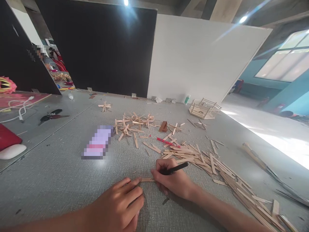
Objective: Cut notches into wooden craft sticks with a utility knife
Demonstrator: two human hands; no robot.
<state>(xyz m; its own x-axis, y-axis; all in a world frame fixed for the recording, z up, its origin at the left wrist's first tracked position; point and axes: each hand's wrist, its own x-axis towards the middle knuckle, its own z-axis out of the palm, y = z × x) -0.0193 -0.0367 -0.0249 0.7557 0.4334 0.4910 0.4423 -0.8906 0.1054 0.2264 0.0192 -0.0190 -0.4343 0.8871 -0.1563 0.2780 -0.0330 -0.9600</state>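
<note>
My left hand (125, 199) rests on the table with its fingers curled. Its fingertips press the left end of a wooden craft stick (146, 179), which lies flat. In a writing grip, my right hand (172, 178) is closed around a black pen (179, 168), whose back end points up and right. The pen's tip is hidden behind my fingers, close to the right part of that stick. Just right of my right hand, a heap of loose craft sticks (200, 158) spreads over the table. A red pen (168, 142) lies at the heap's far side.
Beyond my hands stand joined stick pieces (134, 122) and a brown folded piece (163, 126). A phone (98, 141) lies left of them. Farther back are a hexagonal stick frame (205, 109) and a small bottle (187, 99). A long-handled blade (258, 158) lies right.
</note>
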